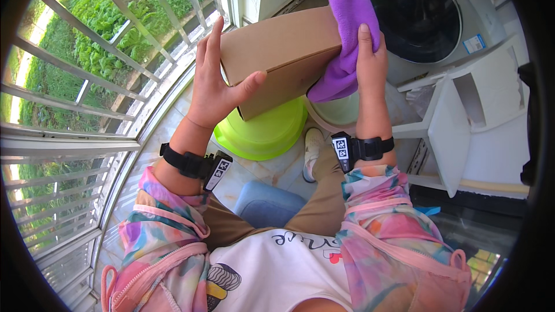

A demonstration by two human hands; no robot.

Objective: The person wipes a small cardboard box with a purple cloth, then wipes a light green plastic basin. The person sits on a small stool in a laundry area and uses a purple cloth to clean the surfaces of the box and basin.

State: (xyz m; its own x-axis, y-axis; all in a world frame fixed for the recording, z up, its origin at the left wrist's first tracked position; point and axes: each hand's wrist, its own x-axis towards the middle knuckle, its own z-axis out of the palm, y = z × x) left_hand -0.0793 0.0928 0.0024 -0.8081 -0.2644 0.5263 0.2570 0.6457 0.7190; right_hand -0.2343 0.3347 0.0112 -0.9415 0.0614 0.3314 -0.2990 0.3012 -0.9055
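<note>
A closed brown cardboard box (282,41) is held up before me, tilted, over a lime-green plastic basin. My left hand (219,78) grips its left end, with the thumb across the near edge and the fingers spread along the end. At the right end, my right hand (372,54) presses a purple cloth (349,21) against the box. The cloth drapes over that end and hides it, and its lower part hangs below the box. Fingers of my right hand are mostly hidden behind the cloth.
The upturned-looking lime-green basin (269,132) stands on the tiled floor (256,173), beside a pale round basin (336,110). A front-loading washing machine (407,13) is at the upper right, white panels (451,130) at the right. Barred windows (99,52) line the left. A blue stool (269,203) is below me.
</note>
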